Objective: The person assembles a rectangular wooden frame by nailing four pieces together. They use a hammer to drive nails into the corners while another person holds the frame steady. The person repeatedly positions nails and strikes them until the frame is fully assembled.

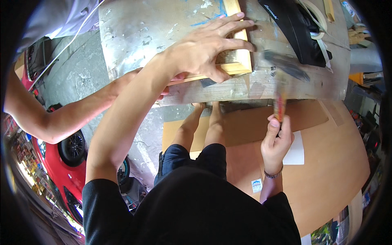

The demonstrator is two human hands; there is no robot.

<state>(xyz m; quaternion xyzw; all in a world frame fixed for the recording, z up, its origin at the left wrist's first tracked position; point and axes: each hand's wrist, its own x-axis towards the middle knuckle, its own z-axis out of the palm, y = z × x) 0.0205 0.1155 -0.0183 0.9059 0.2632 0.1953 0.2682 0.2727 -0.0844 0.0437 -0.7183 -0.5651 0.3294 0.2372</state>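
My left hand [200,51] lies spread over the corner of a light wooden frame [245,59] on the worktable. Its fingers stretch across the frame's right bar, and the thumb rests on the near bar. In my right hand [277,143] is a hammer [280,104], gripped by its handle, which has red and yellow on it. Motion smears the dark hammer head, raised to the right of the frame corner. Another person's arm [81,100] reaches in from the left beneath mine. That person's fingers touch the near bar, partly hidden by my forearm.
The worktable [134,49] is scuffed and paint-marked. A black bag [298,30] and a roll of tape [316,14] lie at its far right. Large brown cardboard sheets [330,163] spread below, with a white paper [295,149]. A red car [61,163] stands at the left.
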